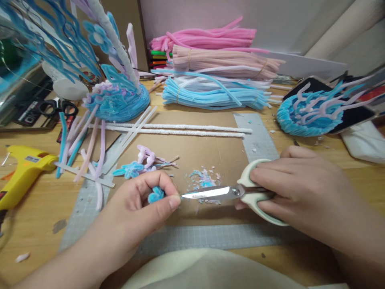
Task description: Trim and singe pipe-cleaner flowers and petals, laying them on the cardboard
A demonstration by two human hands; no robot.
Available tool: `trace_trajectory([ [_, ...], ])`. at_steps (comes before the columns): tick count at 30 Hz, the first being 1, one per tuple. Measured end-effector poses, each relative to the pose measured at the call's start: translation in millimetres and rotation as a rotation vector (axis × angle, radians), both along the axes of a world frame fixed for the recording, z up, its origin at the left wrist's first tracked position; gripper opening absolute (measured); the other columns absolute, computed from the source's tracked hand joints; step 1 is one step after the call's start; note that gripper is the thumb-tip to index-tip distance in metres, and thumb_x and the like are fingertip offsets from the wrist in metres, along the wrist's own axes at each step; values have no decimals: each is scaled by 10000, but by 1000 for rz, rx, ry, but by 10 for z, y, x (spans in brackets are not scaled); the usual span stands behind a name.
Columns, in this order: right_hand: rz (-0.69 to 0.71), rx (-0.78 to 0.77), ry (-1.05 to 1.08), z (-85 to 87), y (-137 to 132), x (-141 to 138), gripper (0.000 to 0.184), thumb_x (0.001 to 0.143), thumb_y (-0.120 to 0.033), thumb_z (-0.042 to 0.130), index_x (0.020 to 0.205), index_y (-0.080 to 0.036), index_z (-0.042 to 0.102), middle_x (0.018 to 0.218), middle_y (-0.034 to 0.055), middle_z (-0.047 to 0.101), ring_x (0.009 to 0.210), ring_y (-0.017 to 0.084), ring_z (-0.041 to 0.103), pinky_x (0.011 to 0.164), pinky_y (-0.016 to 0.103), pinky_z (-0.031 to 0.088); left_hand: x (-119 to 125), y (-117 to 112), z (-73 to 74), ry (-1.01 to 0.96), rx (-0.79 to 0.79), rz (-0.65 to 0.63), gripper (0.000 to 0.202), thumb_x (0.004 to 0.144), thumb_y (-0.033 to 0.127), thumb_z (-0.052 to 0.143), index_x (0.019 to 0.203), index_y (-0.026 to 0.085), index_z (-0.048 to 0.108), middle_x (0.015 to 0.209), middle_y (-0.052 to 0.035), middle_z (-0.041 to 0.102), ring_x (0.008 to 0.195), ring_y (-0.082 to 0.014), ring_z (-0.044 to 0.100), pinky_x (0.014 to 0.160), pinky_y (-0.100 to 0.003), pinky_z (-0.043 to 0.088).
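My left hand (141, 204) is closed in a pinch on a small blue pipe-cleaner flower (156, 195), low and centre-left. My right hand (300, 188) grips the cream handles of a pair of scissors (240, 192). The blades lie together and their tip touches the flower at my left thumb. Blue and pink fluff trimmings (203, 180) lie on the brown board (204, 152) just behind the blades. Small finished flowers (144, 162) in blue and lilac rest on the board behind my left hand.
Bundled pink, white and blue pipe cleaners (216, 68) are stacked at the back. A blue coiled sculpture (117, 96) stands back left, another blue piece (309, 112) back right. A yellow glue gun (21, 172) lies far left, two long white stems (180, 129) across the board.
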State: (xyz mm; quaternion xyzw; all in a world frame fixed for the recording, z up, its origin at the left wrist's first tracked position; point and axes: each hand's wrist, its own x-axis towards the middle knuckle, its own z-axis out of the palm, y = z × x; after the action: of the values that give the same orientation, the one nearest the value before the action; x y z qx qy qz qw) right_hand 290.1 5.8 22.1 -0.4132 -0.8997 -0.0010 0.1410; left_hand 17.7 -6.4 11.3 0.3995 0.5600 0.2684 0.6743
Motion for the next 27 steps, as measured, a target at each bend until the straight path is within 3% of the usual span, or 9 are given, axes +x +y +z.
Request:
trace_trajectory([
  [4,-32,30,1,33,21,24,347,938,-331,529,602,-246,549,495,-64,541,469,152,412,585,328,251,-33,-4,-73,51,110,-41,172,791,333,699,708,214,606,505,82,442,434,-66,318,409,-187,260],
  [8,-76,68,-28,29,55,50,456,973,-443,479,565,-252,550,453,-48,522,449,159,420,570,336,250,-2,-21,-42,222,380,-49,145,817,286,668,700,222,611,604,51,559,534,-92,467,486,-191,372],
  [13,-106,-22,-17,14,46,78,523,891,-667,518,554,-271,579,455,-55,539,476,178,442,566,322,262,4,-47,26,466,802,-243,131,879,145,568,782,233,563,730,34,613,694,-121,577,641,-228,451],
  [16,-122,-108,18,41,19,91,497,820,-702,591,570,-272,584,505,-61,577,520,178,495,571,314,272,-32,-51,18,510,990,-345,187,868,53,546,873,240,537,801,31,615,775,-122,591,733,-243,465],
  [19,-70,-149,28,69,8,89,468,842,-647,613,587,-258,563,542,-78,608,530,157,523,599,318,279,-60,-44,3,558,1069,-393,237,857,15,541,925,242,523,850,23,615,823,-122,597,771,-242,470],
  [23,-19,-85,15,70,19,64,500,952,-593,477,602,-244,549,567,-88,642,491,140,506,613,326,272,-57,-34,-1,594,1116,-414,255,857,8,533,961,241,517,883,15,620,856,-122,603,788,-235,469],
  [27,-8,-31,-51,62,25,49,537,972,-614,399,614,-238,538,562,-70,627,489,156,502,606,332,264,-48,-28,-3,598,1121,-421,248,859,5,535,952,235,525,883,18,622,862,-114,604,794,-223,472],
])
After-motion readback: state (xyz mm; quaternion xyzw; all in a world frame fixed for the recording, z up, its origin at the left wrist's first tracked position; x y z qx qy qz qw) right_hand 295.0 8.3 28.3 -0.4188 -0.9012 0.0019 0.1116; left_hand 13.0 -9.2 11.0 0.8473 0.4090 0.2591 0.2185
